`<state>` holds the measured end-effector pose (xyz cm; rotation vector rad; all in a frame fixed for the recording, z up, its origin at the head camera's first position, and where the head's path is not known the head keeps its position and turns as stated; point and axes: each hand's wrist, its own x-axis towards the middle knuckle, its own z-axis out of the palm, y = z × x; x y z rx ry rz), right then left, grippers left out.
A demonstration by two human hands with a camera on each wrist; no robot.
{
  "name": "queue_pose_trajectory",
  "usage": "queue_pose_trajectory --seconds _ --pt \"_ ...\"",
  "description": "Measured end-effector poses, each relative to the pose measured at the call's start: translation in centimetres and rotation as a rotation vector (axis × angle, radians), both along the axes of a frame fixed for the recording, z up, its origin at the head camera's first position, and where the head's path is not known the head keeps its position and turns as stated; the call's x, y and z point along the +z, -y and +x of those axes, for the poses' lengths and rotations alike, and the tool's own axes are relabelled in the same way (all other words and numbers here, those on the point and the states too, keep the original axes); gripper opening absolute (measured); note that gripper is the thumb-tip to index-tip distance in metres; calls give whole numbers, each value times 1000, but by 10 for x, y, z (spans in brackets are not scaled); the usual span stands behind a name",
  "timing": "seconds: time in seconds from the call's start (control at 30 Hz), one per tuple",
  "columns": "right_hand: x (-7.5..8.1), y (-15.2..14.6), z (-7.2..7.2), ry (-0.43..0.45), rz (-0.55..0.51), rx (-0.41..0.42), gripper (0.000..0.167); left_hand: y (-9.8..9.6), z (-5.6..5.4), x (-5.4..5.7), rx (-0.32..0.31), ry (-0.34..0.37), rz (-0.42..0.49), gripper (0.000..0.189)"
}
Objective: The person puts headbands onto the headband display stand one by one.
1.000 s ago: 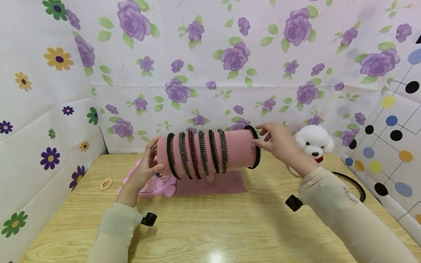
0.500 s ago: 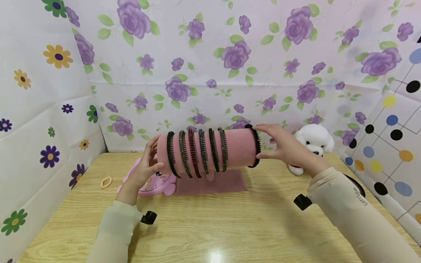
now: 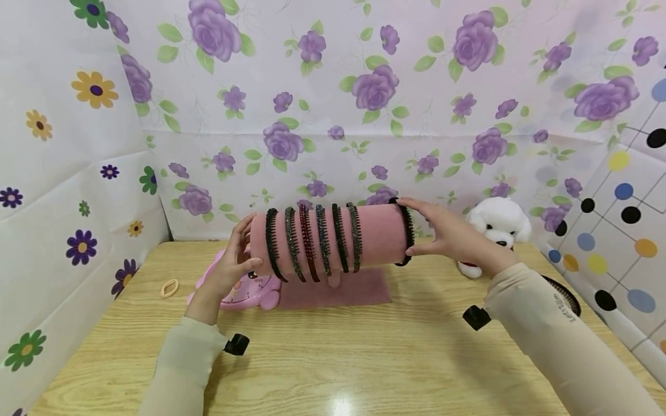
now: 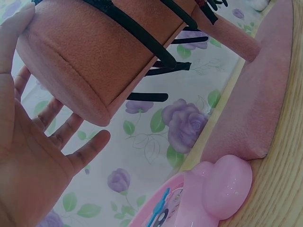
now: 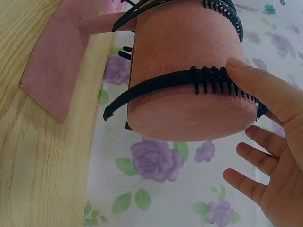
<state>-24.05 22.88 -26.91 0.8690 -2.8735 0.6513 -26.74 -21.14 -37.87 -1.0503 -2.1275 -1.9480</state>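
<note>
A pink padded headband stand (image 3: 381,237) has its roll lying sideways on a post above a flat base (image 3: 359,292). Several toothed headbands sit round the roll, dark glittery ones and a red one (image 3: 308,242). My left hand (image 3: 227,270) holds the roll's left end, thumb at the front; in the left wrist view its other fingers spread past the end. At the roll's right end, my right hand (image 3: 450,236) grips a black toothed headband (image 5: 165,81) between thumb and forefinger. The remaining right fingers (image 5: 258,158) reach out beyond the roll's end.
Behind my left wrist lies a pink animal-faced clock (image 3: 250,292), with a small beige ring (image 3: 169,288) to its left. A white toy dog (image 3: 499,219) sits behind my right forearm. Another black headband (image 3: 564,294) lies on the wooden table (image 3: 333,358), partly covered by my sleeve.
My right thumb has moved down along the black headband and the right wrist has shifted slightly outward. The left hand stays in place on the roll.
</note>
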Motion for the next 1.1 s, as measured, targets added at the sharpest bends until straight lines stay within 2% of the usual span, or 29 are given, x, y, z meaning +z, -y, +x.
queue_pose_trajectory --seconds 0.3,0.6,1.1 --pt "3 12 3 -1 28 -41 90 0 1 -1 -5 2 -6 82" --pt "4 16 -1 -55 56 -10 86 2 0 -1 -7 -2 -3 82" --pt "5 25 -9 -76 63 -40 87 1 -1 -2 -14 -4 6 82"
